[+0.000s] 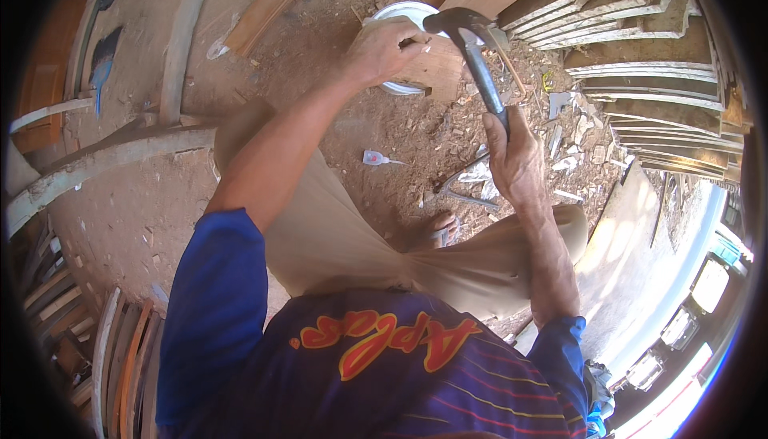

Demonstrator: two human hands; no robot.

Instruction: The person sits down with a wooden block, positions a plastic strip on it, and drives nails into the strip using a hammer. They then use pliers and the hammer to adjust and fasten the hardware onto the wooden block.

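My right hand [516,155] is wrapped round the handle of a claw hammer [481,67]. The hammer is raised, its metal head just to the right of my left hand [384,49]. The left fingers are curled closed over a piece of wood [441,72]; what they pinch, if anything, is too small to make out. Beneath the wood shows the rim of a round white container [406,9]. Both hands are out in front of my spread knees.
Wood chips litter the dirt floor, with a small white bottle with a thin nozzle [374,157] and a metal-framed tool [464,187]. Stacked boards [640,55] stand at the right. Curved timbers [182,39] and a blue-handled brush [102,59] are on the left.
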